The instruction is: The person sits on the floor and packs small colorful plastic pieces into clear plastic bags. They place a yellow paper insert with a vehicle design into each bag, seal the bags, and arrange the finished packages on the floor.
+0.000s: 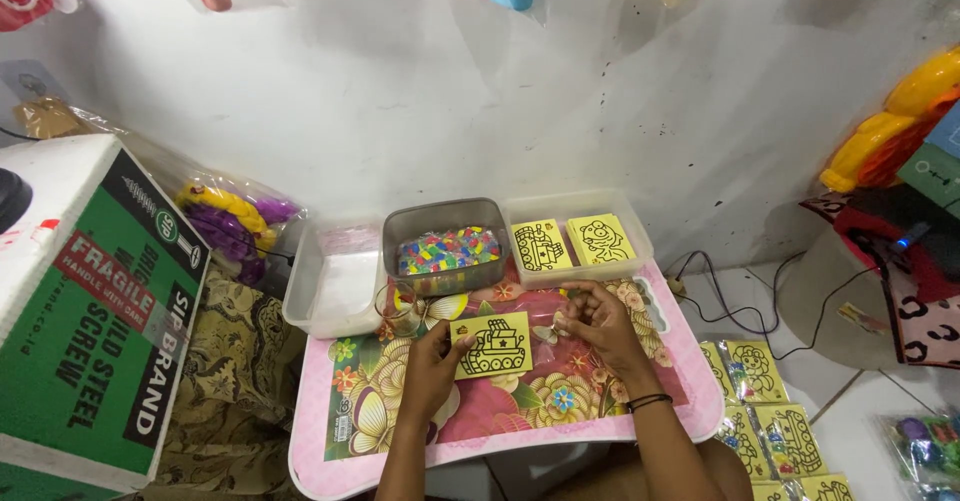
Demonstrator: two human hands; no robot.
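On a small pink flowered table (pixel 340 441), my left hand (pixel 432 363) pinches the left edge of a yellow card (pixel 493 345) printed with a black tank outline. To the card's right, my right hand (pixel 596 319) has its fingers curled together on the table; whether it holds anything small is hidden. A black band circles my right wrist. Behind the hands, a grey tub (pixel 446 252) holds small multicoloured pieces. Next to it, a clear tray (pixel 580 242) holds two more yellow outline cards.
An empty clear tray (pixel 330 283) sits at the table's back left. A green and white cardboard box (pixel 90 311) stands at left. Bagged yellow cards (pixel 775 421) lie on the tiled floor at right, beside black cables (pixel 745 306). Plastic toys hang on the white wall.
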